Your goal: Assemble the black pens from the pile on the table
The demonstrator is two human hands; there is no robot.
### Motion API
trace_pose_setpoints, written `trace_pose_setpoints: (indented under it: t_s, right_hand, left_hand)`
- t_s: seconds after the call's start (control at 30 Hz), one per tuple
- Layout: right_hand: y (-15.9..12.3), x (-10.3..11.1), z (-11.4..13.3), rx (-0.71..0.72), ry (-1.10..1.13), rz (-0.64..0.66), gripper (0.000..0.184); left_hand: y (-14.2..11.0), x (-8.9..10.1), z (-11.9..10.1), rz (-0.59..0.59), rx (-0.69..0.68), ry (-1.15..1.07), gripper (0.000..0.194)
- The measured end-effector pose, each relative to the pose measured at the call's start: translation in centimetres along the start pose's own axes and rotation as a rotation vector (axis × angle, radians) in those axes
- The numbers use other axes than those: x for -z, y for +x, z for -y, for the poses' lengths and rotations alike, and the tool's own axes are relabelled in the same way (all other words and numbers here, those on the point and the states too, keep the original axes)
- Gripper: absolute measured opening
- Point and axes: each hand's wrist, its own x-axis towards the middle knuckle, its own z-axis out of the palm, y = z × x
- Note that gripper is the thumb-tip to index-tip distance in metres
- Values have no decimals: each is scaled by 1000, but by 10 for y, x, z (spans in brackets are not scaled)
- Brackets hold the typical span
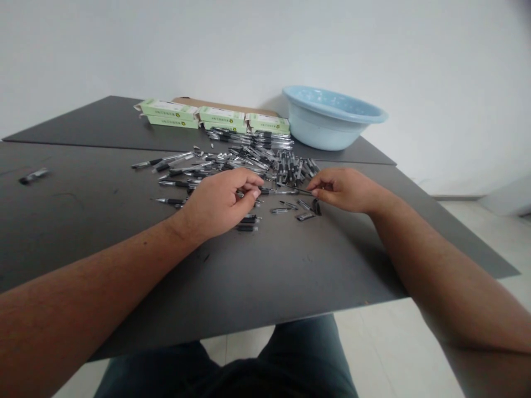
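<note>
Holding a pen (284, 192) crosswise above the surface (257, 276), pinched at one end between thumb and fingers of the left hand (222, 202). Gripping a thin dark rod (306, 192) in the fingertips of the right hand (344, 188), with its free end close to the pen's; too small to tell whether touching. Could easily miss end to end and skid off sideways, given such slim tips and only a fingertip pinch on each side. Might also twist or drop from the left hand if pushed hard. Likely to get lost among the loose pen parts (306, 216) just below, or near the pen heap (253, 157) beyond. Could sweep nearby pens askew with a low left wrist.
</note>
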Motion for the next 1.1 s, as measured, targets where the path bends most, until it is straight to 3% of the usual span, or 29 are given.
trace_pose_setpoints:
  t_s: [0.37, 0.53, 0.67, 0.83, 1.0, 1.1]
  right_hand:
    - [1, -7, 15, 63, -25, -95, 24]
    - [2, -4, 5, -72, -47, -207, 25]
    - [3, -6, -5, -155, -43, -225, 27]
    - [2, -8, -1, -141, -21, -218, 26]
    - [2, -8, 2, -139, -23, -194, 25]
    - [2, -8, 0, -130, -21, -196, 25]
  left_hand:
    - [2, 2, 2, -33, 17, 6, 26]
    - [5, 8, 8, -55, 23, 28, 27]
    - [10, 18, 18, -40, 10, 109, 26]
    - [15, 28, 25, 86, -64, 176, 24]
    - [14, 38, 14, 370, -221, 236, 13]
    - [12, 39, 6, 483, -294, 277, 11]
